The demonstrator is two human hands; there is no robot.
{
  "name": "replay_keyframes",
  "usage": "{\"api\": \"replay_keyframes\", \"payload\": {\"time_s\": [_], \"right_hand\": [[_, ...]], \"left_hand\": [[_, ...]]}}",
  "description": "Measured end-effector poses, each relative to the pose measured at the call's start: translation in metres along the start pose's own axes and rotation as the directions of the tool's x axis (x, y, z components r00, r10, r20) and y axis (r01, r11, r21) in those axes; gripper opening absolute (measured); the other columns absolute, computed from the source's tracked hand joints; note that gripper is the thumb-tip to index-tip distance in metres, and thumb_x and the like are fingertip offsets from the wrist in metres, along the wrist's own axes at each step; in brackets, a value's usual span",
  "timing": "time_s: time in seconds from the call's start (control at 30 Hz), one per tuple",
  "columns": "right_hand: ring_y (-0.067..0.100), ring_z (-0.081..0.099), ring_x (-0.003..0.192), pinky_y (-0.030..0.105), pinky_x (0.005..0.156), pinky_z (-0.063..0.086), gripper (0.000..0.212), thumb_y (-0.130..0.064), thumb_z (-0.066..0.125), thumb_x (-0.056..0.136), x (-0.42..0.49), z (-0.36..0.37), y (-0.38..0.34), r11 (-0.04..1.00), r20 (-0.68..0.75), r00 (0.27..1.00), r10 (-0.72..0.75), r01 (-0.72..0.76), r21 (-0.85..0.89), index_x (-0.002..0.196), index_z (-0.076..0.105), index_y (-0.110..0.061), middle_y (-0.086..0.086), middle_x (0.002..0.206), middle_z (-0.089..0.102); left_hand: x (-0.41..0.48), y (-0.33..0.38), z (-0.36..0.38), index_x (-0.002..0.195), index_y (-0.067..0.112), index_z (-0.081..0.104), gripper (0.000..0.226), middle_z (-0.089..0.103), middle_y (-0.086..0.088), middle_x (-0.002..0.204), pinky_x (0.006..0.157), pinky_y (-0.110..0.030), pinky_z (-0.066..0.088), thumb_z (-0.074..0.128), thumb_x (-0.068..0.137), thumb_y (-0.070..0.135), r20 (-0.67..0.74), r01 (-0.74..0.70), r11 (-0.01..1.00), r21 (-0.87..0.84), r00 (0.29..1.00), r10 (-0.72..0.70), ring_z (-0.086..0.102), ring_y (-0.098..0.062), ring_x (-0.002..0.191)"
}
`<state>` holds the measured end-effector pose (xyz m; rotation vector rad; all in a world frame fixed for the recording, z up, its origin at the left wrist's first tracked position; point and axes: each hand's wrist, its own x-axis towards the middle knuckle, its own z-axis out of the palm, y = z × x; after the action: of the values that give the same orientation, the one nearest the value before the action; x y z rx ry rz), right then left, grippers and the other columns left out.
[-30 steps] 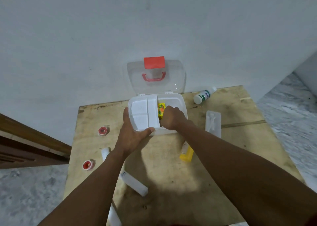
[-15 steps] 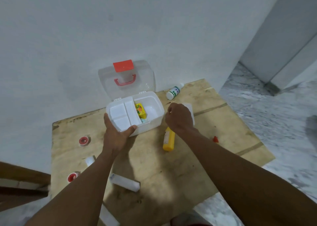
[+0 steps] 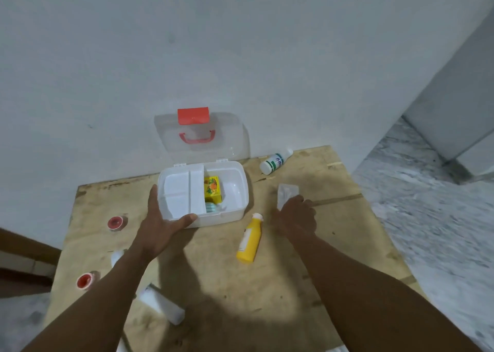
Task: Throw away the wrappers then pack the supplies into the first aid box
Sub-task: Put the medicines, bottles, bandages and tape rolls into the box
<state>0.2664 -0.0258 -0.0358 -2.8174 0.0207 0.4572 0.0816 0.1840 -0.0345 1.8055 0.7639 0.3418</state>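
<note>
- Farthest left of the left hand point(image 3: 163, 228), two red-centred tape rolls lay on the wooden counter point(image 3: 280, 285): one tape roll point(image 3: 115, 222) level with the wrist, the other tape roll point(image 3: 85, 281) nearer the person, beside the forearm.
- A white roll point(image 3: 161, 303) lay on its side just right of the left forearm, partly under it; any print on it was too blurred to read.
- The left hand was open and spread, palm down, reaching forward from a straight forearm; its fingers lay along the left wall of the first aid box point(image 3: 232, 188) and its thumb pressed the near front wall, bracing the box rather than gripping it.
- The box stood open just beyond that hand, its clear lid point(image 3: 230, 137) with a red latch and handle upright against the wall behind.
- A white divider tray filled the box's left half; right of it sat a yellow carton point(image 3: 212, 190) with a fruit picture, its lettering unreadable.
- Between the hands a yellow bottle point(image 3: 250, 240) lay on its side, white cap pointing away.
- The right hand point(image 3: 295, 218) was knuckles up, fingers curled down onto the near end of a clear flat packet point(image 3: 286, 192); whether it had closed on the packet could not be told.
- Beyond the right hand, a white bottle point(image 3: 275, 161) lay on its side near the wall, its green and blue label illegible.
</note>
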Motion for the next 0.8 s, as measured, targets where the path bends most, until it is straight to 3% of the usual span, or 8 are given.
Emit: {"api": "replay_keyframes", "payload": {"time_s": [0.13, 0.27, 0.33, 0.4, 0.53, 0.63, 0.73, 0.8], "right_hand": [[0.031, 0.049, 0.122, 0.040, 0.093, 0.049, 0.078, -0.047, 0.069, 0.084, 0.011, 0.011, 0.001, 0.998, 0.003, 0.998, -0.063, 0.063, -0.012, 0.135, 0.034, 0.001, 0.018, 0.133, 0.044], [0.035, 0.047, 0.122, 0.038, 0.097, 0.044, 0.078, -0.043, 0.071, 0.081, 0.018, 0.011, 0.004, 0.999, 0.038, 0.999, -0.035, 0.034, 0.023, 0.132, 0.037, 0.005, 0.023, 0.134, 0.043], [0.037, 0.048, 0.119, 0.039, 0.097, 0.043, 0.076, -0.042, 0.073, 0.076, 0.018, 0.006, 0.004, 0.992, 0.025, 0.999, -0.044, 0.041, 0.116, 0.128, 0.039, 0.002, 0.023, 0.130, 0.045], [0.039, 0.051, 0.110, 0.043, 0.094, 0.044, 0.074, -0.037, 0.076, 0.070, 0.015, 0.001, 0.003, 0.963, -0.091, 0.982, -0.163, 0.178, 0.202, 0.125, 0.041, -0.002, 0.022, 0.121, 0.050], [0.040, 0.057, 0.087, 0.044, 0.078, 0.051, 0.074, -0.025, 0.076, 0.060, 0.008, -0.004, -0.004, 0.793, -0.292, 0.774, -0.561, 0.604, 0.078, 0.126, 0.053, -0.001, 0.022, 0.097, 0.060], [0.041, 0.059, 0.083, 0.040, 0.070, 0.046, 0.063, -0.020, 0.079, 0.061, 0.000, -0.018, -0.026, 0.703, -0.161, 0.694, -0.702, 0.712, 0.006, 0.116, 0.059, 0.003, 0.023, 0.094, 0.063], [0.041, 0.057, 0.079, 0.033, 0.066, 0.031, 0.040, -0.012, 0.073, 0.055, -0.011, -0.031, -0.053, 0.659, -0.020, 0.664, -0.747, 0.737, -0.152, 0.088, 0.060, 0.006, 0.025, 0.083, 0.059], [0.040, 0.054, 0.092, 0.035, 0.069, 0.031, 0.040, -0.008, 0.071, 0.063, -0.021, -0.036, -0.068, 0.625, 0.023, 0.657, -0.753, 0.727, -0.284, 0.098, 0.057, 0.004, 0.024, 0.096, 0.056]], "left_hand": [[0.000, 0.004, 0.002, 0.142, 0.036, 0.028, 0.099, 0.044, 0.019, 0.130, 0.089, -0.025, 0.043, 0.083, 0.060, 0.043, -0.003, 0.027, 1.000, 0.001, 1.000, -0.027, 0.046, -0.005, 0.118], [0.000, 0.005, 0.001, 0.143, 0.033, 0.029, 0.096, 0.046, 0.038, 0.121, 0.087, -0.022, 0.046, 0.084, 0.065, 0.033, 0.009, 0.037, 0.999, -0.001, 0.999, -0.037, 0.045, 0.019, 0.112], [0.000, 0.005, 0.001, 0.142, 0.033, 0.030, 0.094, 0.048, 0.035, 0.121, 0.091, -0.031, 0.049, 0.085, 0.066, 0.031, 0.008, 0.056, 0.998, -0.003, 0.998, -0.056, 0.047, 0.016, 0.114], [-0.001, 0.007, 0.000, 0.141, 0.035, 0.030, 0.094, 0.048, 0.032, 0.123, 0.095, -0.041, 0.052, 0.086, 0.064, 0.035, 0.016, 0.070, 0.998, 0.002, 0.997, -0.070, 0.047, 0.007, 0.119], [-0.004, 0.006, -0.001, 0.139, 0.040, 0.028, 0.096, 0.047, 0.030, 0.126, 0.097, -0.050, 0.050, 0.085, 0.062, 0.041, 0.007, 0.062, 0.998, -0.021, 0.998, -0.062, 0.048, -0.010, 0.123], [-0.005, 0.005, 0.001, 0.139, 0.039, 0.027, 0.097, 0.049, 0.019, 0.130, 0.100, -0.041, 0.047, 0.085, 0.062, 0.039, -0.009, 0.061, 0.998, -0.024, 0.998, -0.061, 0.048, -0.015, 0.123], [-0.003, 0.001, 0.002, 0.140, 0.037, 0.024, 0.102, 0.051, 0.012, 0.130, 0.098, -0.039, 0.045, 0.085, 0.059, 0.043, -0.028, 0.094, 0.995, -0.015, 0.995, -0.094, 0.050, -0.020, 0.121], [-0.002, -0.004, 0.000, 0.146, 0.035, 0.017, 0.113, 0.050, 0.003, 0.136, 0.102, -0.047, 0.045, 0.086, 0.057, 0.048, -0.031, 0.106, 0.994, -0.001, 0.994, -0.106, 0.051, -0.025, 0.122]]}}
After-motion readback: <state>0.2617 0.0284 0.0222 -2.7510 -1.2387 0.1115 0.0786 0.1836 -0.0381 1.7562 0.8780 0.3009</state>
